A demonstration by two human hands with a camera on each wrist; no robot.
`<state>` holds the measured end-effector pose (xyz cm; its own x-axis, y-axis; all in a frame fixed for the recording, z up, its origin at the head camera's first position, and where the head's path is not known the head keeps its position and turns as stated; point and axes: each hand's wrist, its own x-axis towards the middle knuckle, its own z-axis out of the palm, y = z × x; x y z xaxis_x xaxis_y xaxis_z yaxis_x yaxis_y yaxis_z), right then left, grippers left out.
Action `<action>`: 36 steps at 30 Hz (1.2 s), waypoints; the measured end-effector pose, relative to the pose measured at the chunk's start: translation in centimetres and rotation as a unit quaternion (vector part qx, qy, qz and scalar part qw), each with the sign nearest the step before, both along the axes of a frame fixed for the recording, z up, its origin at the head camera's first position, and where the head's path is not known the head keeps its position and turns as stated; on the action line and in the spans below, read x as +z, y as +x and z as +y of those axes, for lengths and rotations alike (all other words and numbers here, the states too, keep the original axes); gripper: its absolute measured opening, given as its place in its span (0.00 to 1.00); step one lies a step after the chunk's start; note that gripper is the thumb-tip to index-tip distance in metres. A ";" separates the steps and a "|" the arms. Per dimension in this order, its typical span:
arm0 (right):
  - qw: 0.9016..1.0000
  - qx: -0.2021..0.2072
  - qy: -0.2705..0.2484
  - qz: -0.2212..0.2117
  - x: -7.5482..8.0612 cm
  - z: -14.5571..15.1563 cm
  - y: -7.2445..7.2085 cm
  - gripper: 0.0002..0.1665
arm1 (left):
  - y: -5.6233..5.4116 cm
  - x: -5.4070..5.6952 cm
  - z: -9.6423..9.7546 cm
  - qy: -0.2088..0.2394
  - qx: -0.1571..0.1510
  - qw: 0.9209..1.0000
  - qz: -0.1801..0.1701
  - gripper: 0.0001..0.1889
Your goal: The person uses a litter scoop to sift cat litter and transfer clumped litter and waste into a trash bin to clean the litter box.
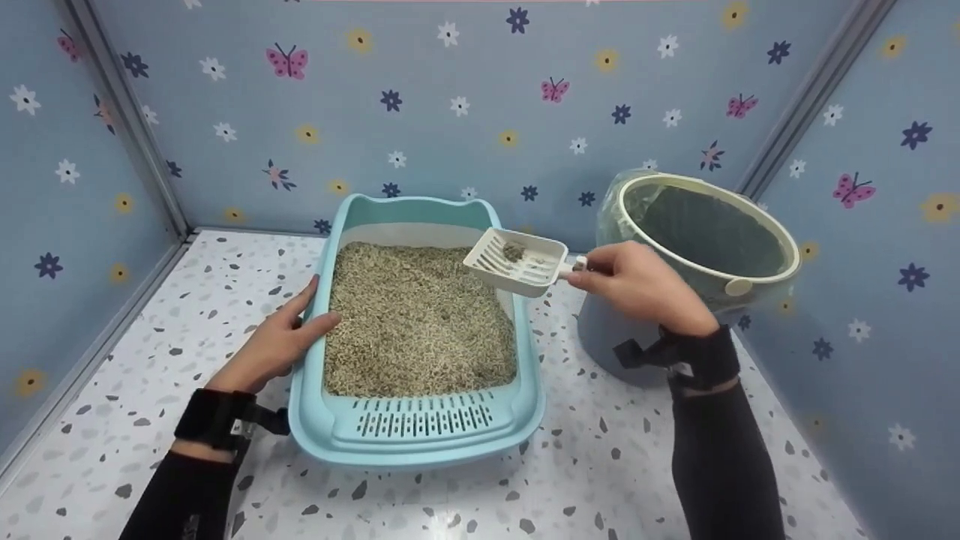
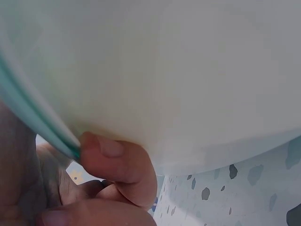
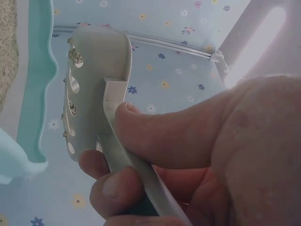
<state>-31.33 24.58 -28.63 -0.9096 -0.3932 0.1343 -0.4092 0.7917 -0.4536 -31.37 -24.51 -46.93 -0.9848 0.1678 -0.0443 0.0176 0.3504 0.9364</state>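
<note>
A light-blue litter box [image 1: 420, 448] holds a bed of tan-grey cat litter [image 1: 420, 322]. On its left side my left hand [image 1: 274, 345] grips the rim, thumb over the edge; in the left wrist view, curled fingers [image 2: 124, 162] press the outer wall from below. My right hand [image 1: 641, 289] holds a cream slotted litter scoop [image 1: 529, 283] by its handle, over the box's right rim. A small dark clump [image 1: 514, 251] and some crumbs lie in the scoop. Thumb and fingers wrap the scoop handle [image 3: 134, 165] in the right wrist view.
Right of the box stands a grey-blue bin [image 1: 611, 337] with a cream ring [image 1: 784, 251] and a clear liner bag folded over its edge. Flower-patterned panels [image 1: 450, 135] enclose the speckled white tabletop [image 1: 585, 465] at the back and both sides.
</note>
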 end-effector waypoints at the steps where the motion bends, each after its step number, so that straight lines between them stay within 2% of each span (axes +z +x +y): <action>1: 1.000 -0.002 0.002 0.003 0.6 0.3 0.0 0.24 | 0.0 0.0 0.0 -0.003 0.000 1.000 0.000 0.50; 8: 0.999 -0.041 0.009 0.011 3.7 2.4 0.5 0.26 | 0.0 -0.1 0.1 -0.011 0.001 1.000 -0.004 0.50; 21: 0.990 -0.126 0.026 0.050 7.2 8.0 -0.1 0.30 | -0.2 -0.4 -0.1 -0.005 -0.002 1.000 -0.005 0.50; 29: 0.983 -0.182 0.023 0.029 7.8 11.6 -1.2 0.32 | -0.3 -0.3 -0.1 0.003 -0.004 1.000 -0.004 0.50; 36: 0.979 -0.199 0.046 0.016 7.2 14.2 -2.4 0.33 | -0.2 -0.4 -0.1 -0.004 -0.005 1.000 -0.009 0.51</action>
<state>-33.70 38.76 -21.39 -0.9890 -0.0205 0.1466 -0.0734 0.9279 -0.3656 -31.62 -24.56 -47.30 -0.9819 0.1783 -0.0633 0.0046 0.3571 0.9340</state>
